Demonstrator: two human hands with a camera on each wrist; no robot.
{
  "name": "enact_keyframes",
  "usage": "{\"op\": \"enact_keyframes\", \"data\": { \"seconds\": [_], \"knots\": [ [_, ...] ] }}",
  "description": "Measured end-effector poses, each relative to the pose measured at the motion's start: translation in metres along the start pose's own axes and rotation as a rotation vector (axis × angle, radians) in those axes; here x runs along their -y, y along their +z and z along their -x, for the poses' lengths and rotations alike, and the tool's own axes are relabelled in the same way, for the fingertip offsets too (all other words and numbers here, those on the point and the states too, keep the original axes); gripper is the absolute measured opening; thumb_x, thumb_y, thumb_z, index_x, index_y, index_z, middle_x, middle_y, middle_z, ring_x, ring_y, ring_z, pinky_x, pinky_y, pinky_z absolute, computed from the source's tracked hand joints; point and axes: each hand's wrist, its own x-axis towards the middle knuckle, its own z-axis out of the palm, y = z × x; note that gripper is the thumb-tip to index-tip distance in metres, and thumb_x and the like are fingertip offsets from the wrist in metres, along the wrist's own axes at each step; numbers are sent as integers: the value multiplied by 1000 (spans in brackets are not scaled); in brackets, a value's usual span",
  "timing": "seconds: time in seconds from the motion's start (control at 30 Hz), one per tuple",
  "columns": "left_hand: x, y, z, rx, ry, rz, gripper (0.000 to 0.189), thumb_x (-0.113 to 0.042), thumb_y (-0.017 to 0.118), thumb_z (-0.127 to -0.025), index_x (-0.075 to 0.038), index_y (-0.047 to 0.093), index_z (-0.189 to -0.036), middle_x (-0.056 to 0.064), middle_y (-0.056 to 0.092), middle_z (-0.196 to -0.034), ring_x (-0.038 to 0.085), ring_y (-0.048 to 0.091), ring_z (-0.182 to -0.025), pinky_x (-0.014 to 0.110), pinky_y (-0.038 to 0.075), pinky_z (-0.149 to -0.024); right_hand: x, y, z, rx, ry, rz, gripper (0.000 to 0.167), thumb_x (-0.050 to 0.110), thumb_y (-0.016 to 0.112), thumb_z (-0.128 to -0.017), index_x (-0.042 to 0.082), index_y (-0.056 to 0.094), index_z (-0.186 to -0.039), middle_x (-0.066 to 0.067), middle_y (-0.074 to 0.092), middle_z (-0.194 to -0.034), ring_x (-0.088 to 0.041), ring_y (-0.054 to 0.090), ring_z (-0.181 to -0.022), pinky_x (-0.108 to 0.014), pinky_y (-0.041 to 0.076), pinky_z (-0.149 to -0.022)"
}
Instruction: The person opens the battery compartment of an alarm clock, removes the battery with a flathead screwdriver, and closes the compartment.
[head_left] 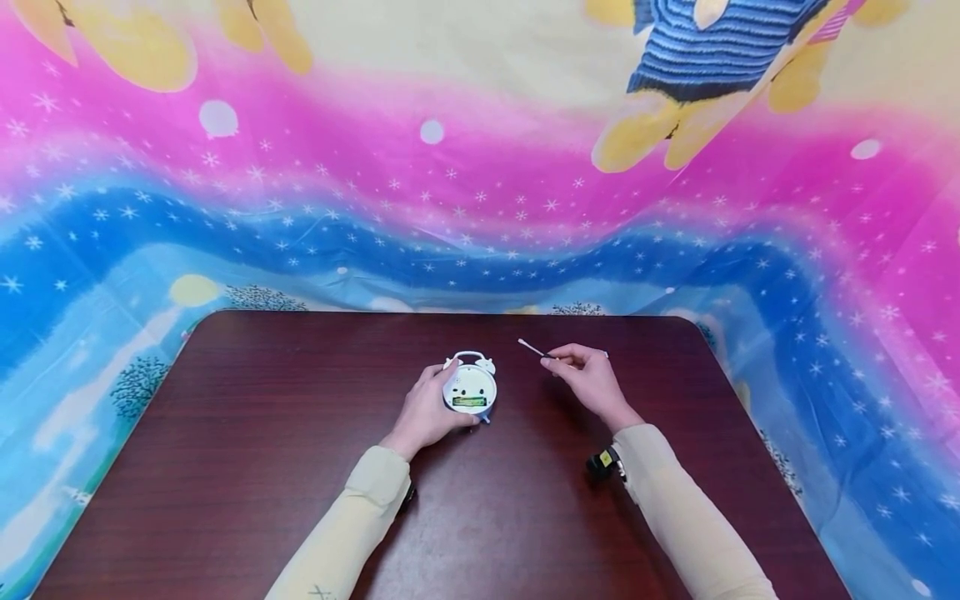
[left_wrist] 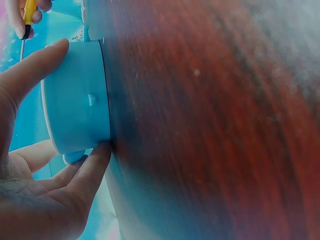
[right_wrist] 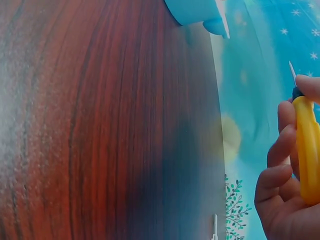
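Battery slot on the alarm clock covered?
No, the head view shows a green battery exposed in the back of the alarm clock that the left hand holds.

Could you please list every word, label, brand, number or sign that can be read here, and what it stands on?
No text can be read in any view.
Clock: any print on its back is too small.
Battery: any print is too small.
Yellow sticker on the black wrist device: its mark is too small.
Left sleeve: dark lines, no readable letters.
Screwdriver: no lettering shows on its handle.
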Motion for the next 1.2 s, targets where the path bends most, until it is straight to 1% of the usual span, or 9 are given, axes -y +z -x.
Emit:
{"op": "enact_keyframes", "data": {
  "seconds": [0.03,0.07,0.13,0.33,0.43,0.57,0.63,0.87,1.2],
  "knots": [
    [0,0,0,2,-2,0,106,-31,97,-66,-9,44,-155,20,45,-148,37,50,-128,49,42,-103,-1,-1,0,-5,-7,2,27,29,79,-92,7,77,-107,-17,72,-89,-45,62,-84,-30,42,-61],
    [0,0,0,3,-4,1,106,-31,97,-66,-9,44,-155,20,45,-148,37,50,-128,49,42,-103,-6,-1,-2,-8,-12,-5,28,32,80,-91,9,78,-106,-17,73,-90,-47,63,-86,-29,42,-61],
    [0,0,0,4,-6,-1,106,-31,97,-66,-9,44,-155,19,45,-148,37,50,-128,50,42,-103,-8,-2,-3,-15,-8,3,26,31,79,-91,9,78,-105,-13,73,-89,-46,65,-86,-29,42,-61],
    [-1,1,0,2,-2,2,106,-31,97,-66,-9,44,-155,19,45,-148,36,50,-128,49,42,-103,-13,-5,-5,-27,12,46,26,29,77,-93,8,77,-108,-11,75,-94,-38,70,-89,-29,47,-65],
    [-1,0,0,6,-5,2,106,-31,97,-66,-9,44,-155,19,45,-148,36,50,-128,49,42,-103,-14,-6,-5,-40,10,97,27,31,77,-93,9,78,-109,-8,75,-96,-33,67,-85,-32,48,-66],
    [-2,-1,1,7,-2,2,107,-31,97,-66,-8,43,-155,19,45,-148,37,50,-128,49,42,-103,-15,-6,-5,-68,2,172,28,35,78,-92,12,79,-108,-5,73,-99,-27,58,-79,-37,46,-66],
    [-2,-1,1,3,1,5,106,-31,97,-66,-8,43,-155,19,45,-148,37,50,-128,50,42,-102,-15,-5,-5,-75,-1,189,29,35,78,-92,11,79,-108,-5,73,-99,-25,56,-78,-38,46,-66],
    [-3,-1,1,-1,4,12,106,-29,97,-66,-8,44,-155,20,45,-148,37,50,-128,50,42,-103,-18,-3,-6,-72,18,213,27,33,77,-93,10,79,-108,-4,73,-90,-26,56,-72,-38,45,-64],
    [-2,-2,0,2,2,4,106,-30,97,-67,-8,43,-155,20,45,-148,37,50,-128,49,42,-103,-19,-4,-10,-54,11,239,22,29,77,-93,10,79,-104,-4,72,-86,-26,56,-71,-39,46,-65]
  ]
}}
